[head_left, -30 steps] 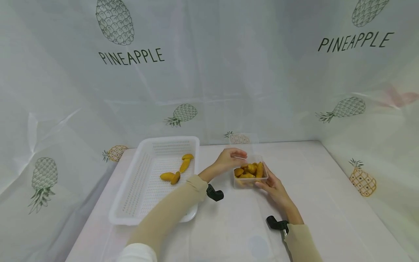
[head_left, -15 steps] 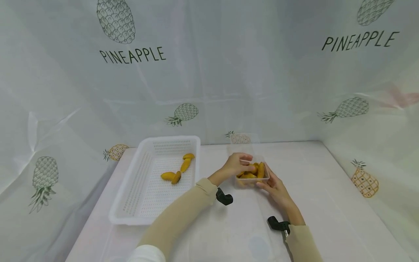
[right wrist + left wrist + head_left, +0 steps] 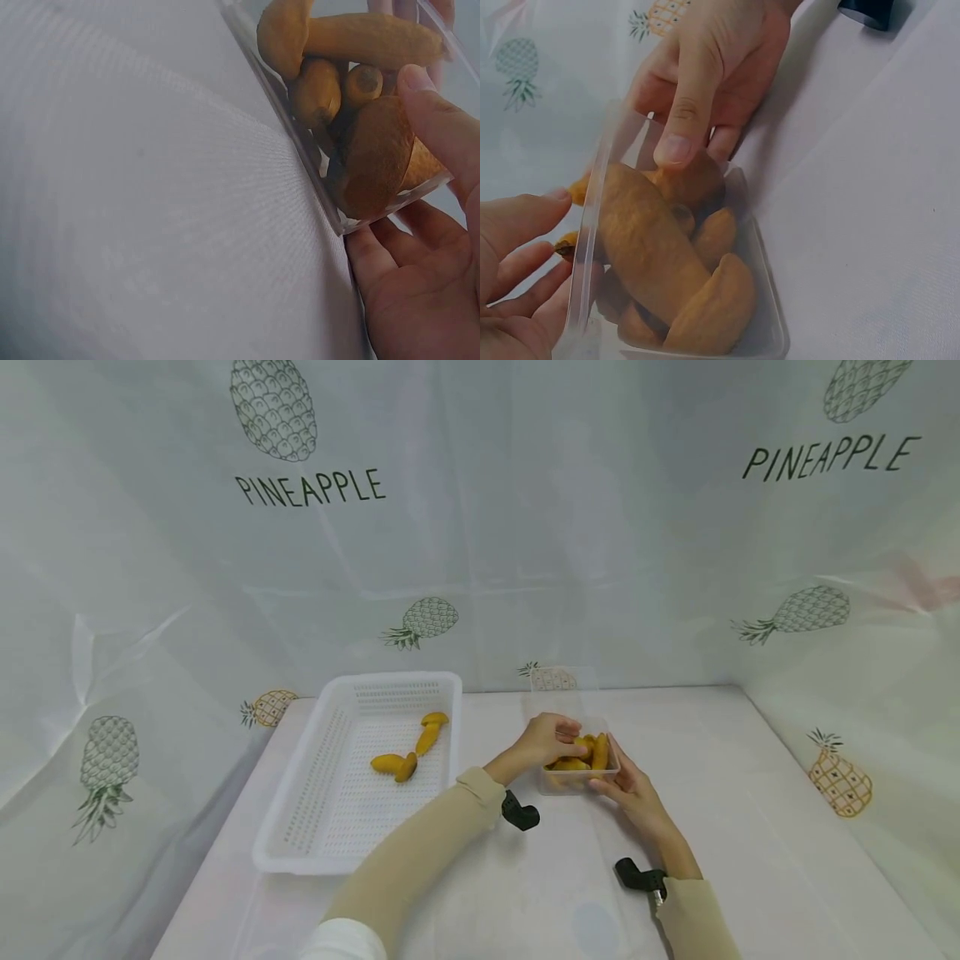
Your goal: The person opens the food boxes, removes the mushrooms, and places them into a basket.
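Note:
A clear plastic box (image 3: 564, 782) holding several yellow-brown mushrooms (image 3: 649, 240) stands on the table, its lid (image 3: 562, 685) raised at the back. My right hand (image 3: 636, 793) grips the box's right side; in the right wrist view its thumb lies along the wall, with fingers around the bottom corner. My left hand (image 3: 542, 742) is over the box's left part. In the left wrist view, the left hand's thumb and fairly straight fingers touch mushroom ends (image 3: 567, 246) at the rim. Whether they pinch one is partly hidden.
Left of the box stands a white perforated basket (image 3: 300, 777) with two mushrooms (image 3: 394, 766) lying in it. A pineapple-printed sheet (image 3: 480, 527) hangs behind the table (image 3: 540, 893). Black wrist cameras (image 3: 521, 811) stick out below both hands.
My left hand has moved right and down from above the box onto the mushrooms at its left. The right hand keeps its grip on the box. Both basket mushrooms have stayed put.

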`<action>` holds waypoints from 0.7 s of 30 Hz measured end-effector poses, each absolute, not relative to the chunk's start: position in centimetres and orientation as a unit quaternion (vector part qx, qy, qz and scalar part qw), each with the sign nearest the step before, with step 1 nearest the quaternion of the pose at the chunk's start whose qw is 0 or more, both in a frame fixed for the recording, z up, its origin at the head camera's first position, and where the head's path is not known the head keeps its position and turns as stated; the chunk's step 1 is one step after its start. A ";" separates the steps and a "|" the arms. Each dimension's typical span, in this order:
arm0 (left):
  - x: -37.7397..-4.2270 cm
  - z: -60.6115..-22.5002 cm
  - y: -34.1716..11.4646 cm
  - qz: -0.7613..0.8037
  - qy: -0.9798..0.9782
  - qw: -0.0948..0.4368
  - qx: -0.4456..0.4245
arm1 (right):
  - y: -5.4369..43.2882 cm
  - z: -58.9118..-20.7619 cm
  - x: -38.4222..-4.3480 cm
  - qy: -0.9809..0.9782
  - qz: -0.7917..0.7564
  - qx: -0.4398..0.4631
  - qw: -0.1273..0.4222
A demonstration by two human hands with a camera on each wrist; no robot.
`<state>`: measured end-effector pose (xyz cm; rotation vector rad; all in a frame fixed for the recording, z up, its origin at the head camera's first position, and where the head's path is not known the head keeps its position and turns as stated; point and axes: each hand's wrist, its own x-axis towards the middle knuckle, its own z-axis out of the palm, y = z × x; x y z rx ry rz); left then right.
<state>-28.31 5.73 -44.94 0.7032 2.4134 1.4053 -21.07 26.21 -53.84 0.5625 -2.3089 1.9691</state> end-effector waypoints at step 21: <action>-27.8 -44.5 6.2 0.407 0.869 0.093 0.265 | 26.1 -53.7 -20.7 -0.748 0.637 0.186 0.024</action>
